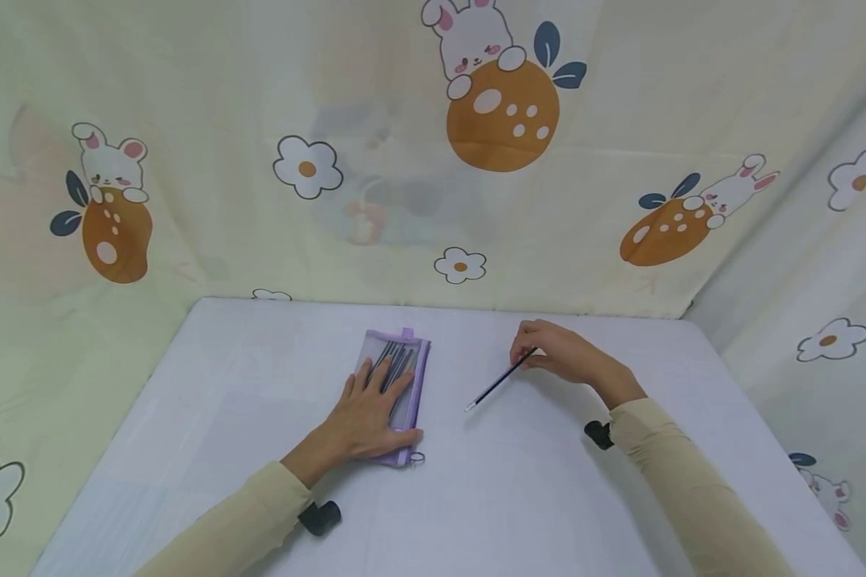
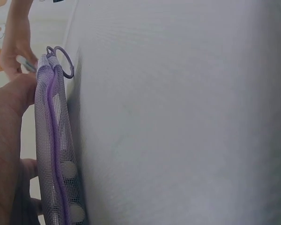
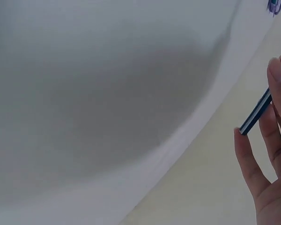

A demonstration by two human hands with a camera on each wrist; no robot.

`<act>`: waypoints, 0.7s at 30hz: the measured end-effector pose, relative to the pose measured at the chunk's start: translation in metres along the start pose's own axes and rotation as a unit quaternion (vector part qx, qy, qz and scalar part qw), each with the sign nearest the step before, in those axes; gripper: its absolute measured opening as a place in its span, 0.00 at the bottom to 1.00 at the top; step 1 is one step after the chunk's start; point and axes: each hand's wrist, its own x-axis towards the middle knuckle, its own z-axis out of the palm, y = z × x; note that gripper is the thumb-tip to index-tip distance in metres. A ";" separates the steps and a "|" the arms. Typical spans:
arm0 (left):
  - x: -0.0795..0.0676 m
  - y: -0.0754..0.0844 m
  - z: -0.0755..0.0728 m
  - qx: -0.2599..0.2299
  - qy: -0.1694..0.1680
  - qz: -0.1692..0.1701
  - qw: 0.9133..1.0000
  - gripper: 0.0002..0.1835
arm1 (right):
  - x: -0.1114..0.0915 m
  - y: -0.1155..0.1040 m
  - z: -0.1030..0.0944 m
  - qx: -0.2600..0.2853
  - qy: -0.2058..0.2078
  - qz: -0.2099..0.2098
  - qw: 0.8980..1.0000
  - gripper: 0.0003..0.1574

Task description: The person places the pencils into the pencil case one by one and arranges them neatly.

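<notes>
A lilac mesh pencil case (image 1: 420,385) with a zip along its side lies on the white table. Several dark pencils (image 1: 398,351) show through its mesh. My left hand (image 1: 364,418) rests on top of the case, fingers spread and thumb by its right edge. In the left wrist view, white rounded ends (image 2: 69,169) of pencils show through the mesh. To the right, my right hand (image 1: 566,353) pinches a dark blue striped pencil (image 1: 503,377) between thumb and fingers. It slants above the table, its white end low and toward the case.
A small ring (image 1: 418,457) hangs from the case's near corner. Black wrist devices (image 1: 321,518) sit at both sleeves. Behind the white table (image 1: 274,344) hangs a cream curtain (image 1: 375,96) printed with rabbits and flowers; another stretch of it borders the right side.
</notes>
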 end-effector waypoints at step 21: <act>0.002 -0.001 0.002 0.002 -0.005 -0.004 1.000 0.52 | 0.080 -0.041 0.023 -0.047 -0.010 -0.054 0.997 0.10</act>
